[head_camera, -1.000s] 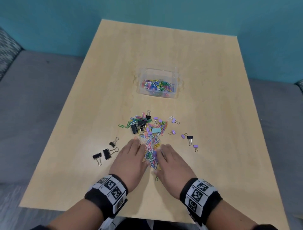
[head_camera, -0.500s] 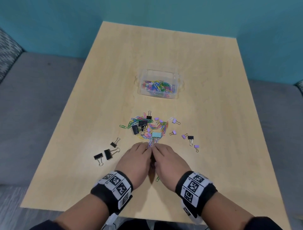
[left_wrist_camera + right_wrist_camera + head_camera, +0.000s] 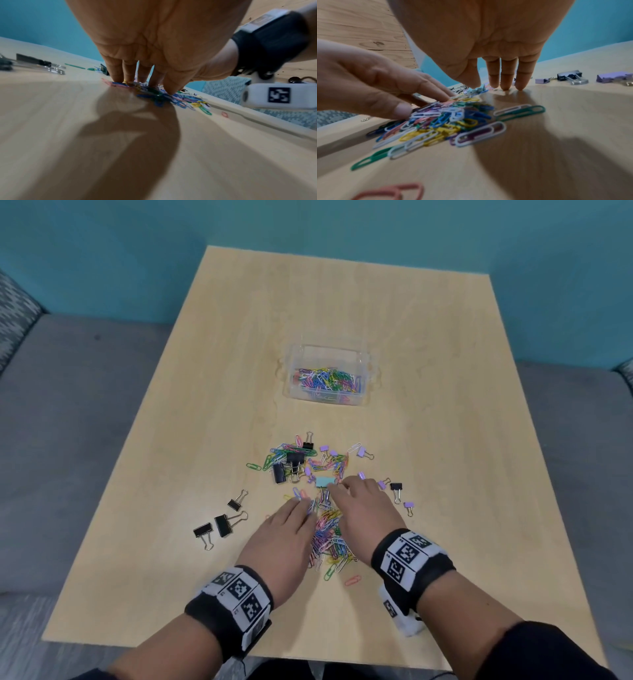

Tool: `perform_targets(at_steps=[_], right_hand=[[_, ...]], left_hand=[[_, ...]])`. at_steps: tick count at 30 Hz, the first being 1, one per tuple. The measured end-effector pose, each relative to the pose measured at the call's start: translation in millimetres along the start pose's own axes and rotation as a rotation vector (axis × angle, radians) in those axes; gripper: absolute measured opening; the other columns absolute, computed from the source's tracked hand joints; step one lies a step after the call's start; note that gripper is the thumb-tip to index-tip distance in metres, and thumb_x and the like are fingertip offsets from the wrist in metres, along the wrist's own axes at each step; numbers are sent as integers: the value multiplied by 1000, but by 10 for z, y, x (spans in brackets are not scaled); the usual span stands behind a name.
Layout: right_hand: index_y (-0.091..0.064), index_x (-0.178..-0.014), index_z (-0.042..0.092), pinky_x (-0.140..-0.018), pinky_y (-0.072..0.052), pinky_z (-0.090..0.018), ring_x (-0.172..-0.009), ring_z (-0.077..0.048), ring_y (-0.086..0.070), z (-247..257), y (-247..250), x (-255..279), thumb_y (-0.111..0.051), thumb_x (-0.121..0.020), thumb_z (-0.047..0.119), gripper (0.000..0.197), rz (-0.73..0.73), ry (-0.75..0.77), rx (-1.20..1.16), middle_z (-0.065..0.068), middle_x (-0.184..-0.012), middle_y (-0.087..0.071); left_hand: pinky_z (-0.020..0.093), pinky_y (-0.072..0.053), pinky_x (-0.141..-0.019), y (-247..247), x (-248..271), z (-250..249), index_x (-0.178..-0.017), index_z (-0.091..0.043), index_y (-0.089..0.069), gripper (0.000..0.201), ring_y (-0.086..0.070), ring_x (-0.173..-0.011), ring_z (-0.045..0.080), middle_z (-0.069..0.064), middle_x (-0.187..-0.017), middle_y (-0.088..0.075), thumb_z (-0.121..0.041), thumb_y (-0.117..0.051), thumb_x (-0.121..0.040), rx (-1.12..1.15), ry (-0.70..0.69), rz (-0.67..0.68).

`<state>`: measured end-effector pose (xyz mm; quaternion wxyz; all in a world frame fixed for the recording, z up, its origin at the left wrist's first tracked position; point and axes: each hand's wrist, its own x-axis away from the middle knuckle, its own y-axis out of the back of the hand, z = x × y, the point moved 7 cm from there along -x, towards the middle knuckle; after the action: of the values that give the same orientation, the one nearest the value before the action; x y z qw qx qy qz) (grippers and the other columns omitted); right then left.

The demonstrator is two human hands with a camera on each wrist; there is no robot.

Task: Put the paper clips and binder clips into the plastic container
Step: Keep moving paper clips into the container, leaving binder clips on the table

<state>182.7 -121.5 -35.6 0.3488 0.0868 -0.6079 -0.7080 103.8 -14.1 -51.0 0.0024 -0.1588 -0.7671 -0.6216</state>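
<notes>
A heap of coloured paper clips lies on the wooden table between my two hands. My left hand lies flat, fingers straight, its fingertips touching the heap's left edge. My right hand reaches further forward with straight fingers on the table beside a light blue binder clip. More paper clips and black and purple binder clips lie scattered ahead. The clear plastic container, with paper clips inside, stands beyond them.
Three black binder clips lie left of my left hand. A black binder clip and small purple ones lie to the right. A pink paper clip lies near the front. Grey cushions flank the table.
My hands had come together over the paper clips; now they have parted, uncovering the heap. The right hand has moved forward toward the blue binder clip.
</notes>
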Motion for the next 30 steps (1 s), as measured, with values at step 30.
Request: perform_targets(at_steps=[30], right_hand=[[-62, -97, 12, -65, -47, -39, -85, -34, -49, -487, 287, 223, -63, -69, 12, 28, -107, -209, 107, -10, -97, -56]], left_hand=[[46, -46, -96, 398, -172, 1073, -128, -6, -53, 46, -43, -126, 36, 14, -140, -46, -16, -59, -84, 53, 339, -79]])
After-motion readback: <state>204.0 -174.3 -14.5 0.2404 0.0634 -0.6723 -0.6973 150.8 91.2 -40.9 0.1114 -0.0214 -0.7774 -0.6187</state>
